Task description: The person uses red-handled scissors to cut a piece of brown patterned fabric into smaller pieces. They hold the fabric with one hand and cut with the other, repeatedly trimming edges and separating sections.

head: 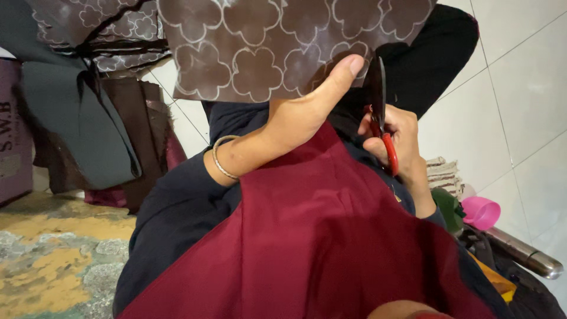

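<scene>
**Cutting patterned cloth over white tiles**

White floor tiles [520, 88] lie behind. Left hand [301, 115], thumb raised, grips the brown flower-print fabric [266, 41] from below. Right hand [398, 139] clenches red-handled scissors [381, 118] upright at the fabric's edge.

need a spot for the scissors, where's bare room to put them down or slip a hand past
Bare white floor tile lies at the right, beyond the right hand with the red-handled scissors and above the pink cup. The patterned rug at lower left is open too. Crowded: the lap under maroon cloth, the brown flower-print fabric held by the left hand.
</scene>
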Demonstrator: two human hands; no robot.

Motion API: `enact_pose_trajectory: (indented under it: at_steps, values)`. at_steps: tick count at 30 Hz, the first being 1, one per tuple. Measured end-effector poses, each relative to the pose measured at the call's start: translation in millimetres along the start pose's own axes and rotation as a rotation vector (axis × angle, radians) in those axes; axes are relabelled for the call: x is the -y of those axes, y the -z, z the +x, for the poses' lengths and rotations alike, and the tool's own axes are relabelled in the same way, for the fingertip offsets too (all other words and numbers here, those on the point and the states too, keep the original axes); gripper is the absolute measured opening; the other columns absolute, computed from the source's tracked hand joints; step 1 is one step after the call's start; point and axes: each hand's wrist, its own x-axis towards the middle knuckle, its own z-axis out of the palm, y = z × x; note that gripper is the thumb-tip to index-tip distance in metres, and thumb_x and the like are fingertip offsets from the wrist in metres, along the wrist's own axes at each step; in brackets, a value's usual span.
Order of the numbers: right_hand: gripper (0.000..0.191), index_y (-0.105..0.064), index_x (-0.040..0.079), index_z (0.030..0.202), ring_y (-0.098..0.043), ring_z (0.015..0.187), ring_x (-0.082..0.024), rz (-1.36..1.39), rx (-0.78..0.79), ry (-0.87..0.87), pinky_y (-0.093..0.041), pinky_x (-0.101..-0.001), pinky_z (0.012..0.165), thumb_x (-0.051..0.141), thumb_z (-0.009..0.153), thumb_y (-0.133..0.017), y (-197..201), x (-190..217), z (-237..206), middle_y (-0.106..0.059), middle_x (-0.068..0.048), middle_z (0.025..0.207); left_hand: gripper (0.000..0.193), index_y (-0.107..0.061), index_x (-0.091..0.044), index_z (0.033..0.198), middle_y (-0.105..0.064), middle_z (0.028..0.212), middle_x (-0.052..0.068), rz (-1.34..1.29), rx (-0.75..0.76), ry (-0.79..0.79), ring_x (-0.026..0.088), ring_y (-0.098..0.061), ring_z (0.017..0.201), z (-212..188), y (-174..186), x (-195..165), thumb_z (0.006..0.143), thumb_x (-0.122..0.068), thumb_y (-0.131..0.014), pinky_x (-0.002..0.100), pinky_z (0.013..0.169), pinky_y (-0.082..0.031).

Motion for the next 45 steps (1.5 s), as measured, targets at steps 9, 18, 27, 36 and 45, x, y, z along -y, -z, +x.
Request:
enact_pose_trajectory:
  at_steps: [9,18,27,36,45]
  values:
    - [0.076,-0.063,0.002,0.086,-0.047,0.059,-0.005,0.076,-0.005,-0.003,-0.034,-0.0231,0.056,0.077,0.087,-0.066,-4,2,2,-0.052,0.003,0.069,0.022,-0.073,0.001,0.122,-0.073,0.106,-0.002,-0.082,0.093,0.018,0.005,-0.069,0.098,2,4,-4,0.112,-0.017,-0.066,0.020,0.087,-0.058]
    - [0.076,-0.064,0.003,0.089,-0.050,0.060,-0.006,-0.008,0.000,-0.003,-0.037,-0.0237,0.057,0.079,0.089,-0.062,-5,2,3,-0.055,0.002,0.069,0.025,-0.072,0.000,0.126,-0.073,0.115,-0.002,-0.140,0.129,0.111,0.005,-0.069,0.108,3,5,-6,0.111,-0.018,-0.064,0.023,0.098,-0.058]
    - [0.077,-0.062,0.004,0.086,-0.051,0.062,-0.007,0.014,0.000,-0.003,-0.037,-0.0239,0.058,0.081,0.089,-0.060,-8,1,3,-0.057,0.002,0.072,0.031,-0.066,0.002,0.138,-0.070,0.131,0.003,-0.112,0.145,0.056,0.009,-0.067,0.124,-3,7,8,0.112,-0.016,-0.062,0.024,0.111,-0.055]
    - [0.075,-0.061,0.005,0.082,-0.052,0.060,-0.008,0.024,-0.001,0.044,-0.039,-0.0247,0.058,0.079,0.092,-0.059,-11,3,7,-0.056,0.002,0.069,0.032,-0.070,0.001,0.133,-0.073,0.123,0.003,-0.125,0.133,0.146,0.008,-0.069,0.114,-2,3,0,0.112,-0.022,-0.062,0.025,0.105,-0.057]
    - [0.077,-0.062,0.005,0.085,-0.053,0.060,-0.007,0.117,0.044,-0.016,-0.041,-0.0222,0.058,0.082,0.089,-0.059,-11,11,4,-0.056,0.003,0.068,0.036,-0.071,0.000,0.126,-0.073,0.116,-0.001,-0.135,0.183,0.191,0.006,-0.068,0.108,0,1,-19,0.111,-0.030,-0.059,0.024,0.099,-0.056]
